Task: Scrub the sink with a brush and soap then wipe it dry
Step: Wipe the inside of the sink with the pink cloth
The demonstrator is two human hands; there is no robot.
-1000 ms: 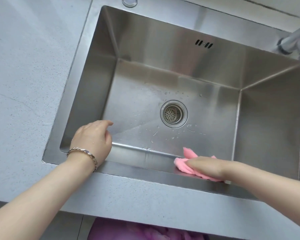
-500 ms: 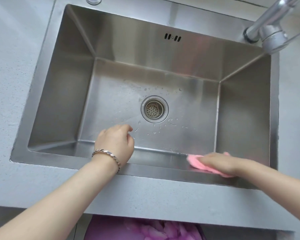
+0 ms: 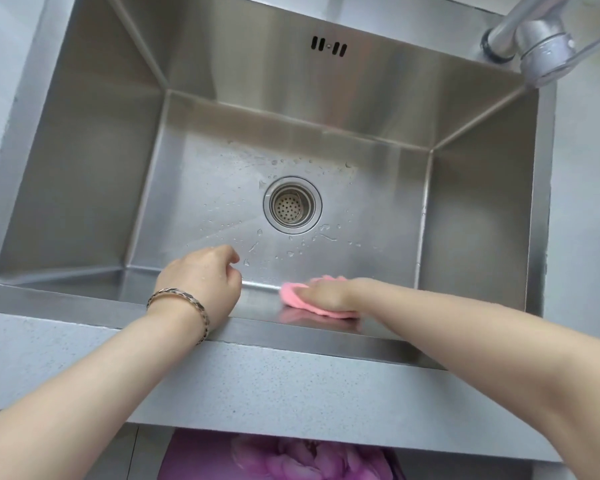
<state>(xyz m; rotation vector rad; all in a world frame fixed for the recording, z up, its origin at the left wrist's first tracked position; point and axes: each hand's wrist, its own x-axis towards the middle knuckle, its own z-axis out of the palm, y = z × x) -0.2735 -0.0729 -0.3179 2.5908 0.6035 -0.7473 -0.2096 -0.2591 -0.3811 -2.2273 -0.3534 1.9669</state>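
The stainless steel sink (image 3: 326, 98) fills the view, with water droplets scattered on its floor around the drain strainer (image 3: 292, 205). My right hand (image 3: 326, 294) holds a bunched pink cloth (image 3: 290, 294) against the sink's near inner wall, just right of the drain line. My left hand (image 3: 201, 278), with a bracelet on its wrist, rests on the near rim with loosely curled fingers and holds nothing. No brush or soap is in view.
A chrome faucet (image 3: 541, 50) juts over the sink's far right corner. Grey speckled countertop (image 3: 291, 386) frames the sink in front and on both sides. Purple floral fabric (image 3: 291, 459) shows below the counter edge.
My right hand has slid the pink cloth leftward along the near wall, toward the drain line. My left hand shifted right along the rim and its fingers curled in. The view moved closer.
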